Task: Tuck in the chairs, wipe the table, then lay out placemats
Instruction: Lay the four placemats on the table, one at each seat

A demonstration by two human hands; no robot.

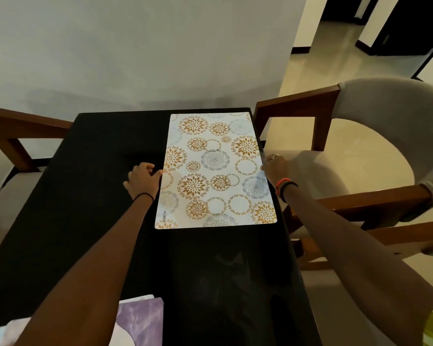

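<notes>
Now the placemat (215,171) lies between left hand (141,181) and right hand (275,168), curled fingers (148,167) pinching its edges.

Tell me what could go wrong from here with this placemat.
1. The placemat lies with its right edge almost at the right edge of the table, where the right hand is. A small push that way could leave it overhanging, or let it slip toward the chair.
2. The left hand meets the left edge with little more than the thumb, so uneven pressure might skew the mat.
</notes>
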